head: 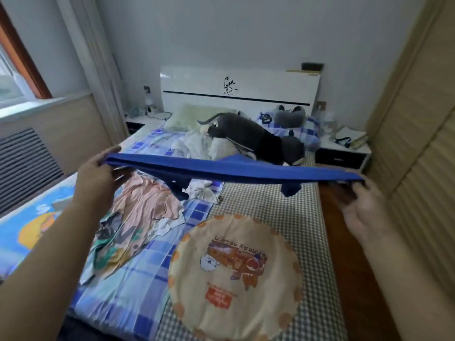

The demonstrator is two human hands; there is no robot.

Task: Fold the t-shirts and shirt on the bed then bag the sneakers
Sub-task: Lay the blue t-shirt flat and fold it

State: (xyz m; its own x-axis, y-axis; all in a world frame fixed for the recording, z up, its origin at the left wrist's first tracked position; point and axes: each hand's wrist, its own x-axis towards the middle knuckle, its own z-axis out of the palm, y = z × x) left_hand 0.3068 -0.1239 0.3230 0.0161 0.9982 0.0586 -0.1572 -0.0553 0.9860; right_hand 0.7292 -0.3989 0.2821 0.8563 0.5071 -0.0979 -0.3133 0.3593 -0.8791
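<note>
We see no bag or sneakers in view. The bed [275,217], under a blue plaid sheet [118,291] and a checked cover, carries a round printed cushion [236,274], a pink shirt [145,205], a heap of white garments [197,143] and a dark grey garment [248,136] near the white headboard [240,88]. A window is at left, a wardrobe at right. Our left hand [96,173] and right hand [362,212] hold a blue t-shirt [229,169] stretched level above the bed, each grip pinching one end of the cloth, arms reaching forward and wide apart.
</note>
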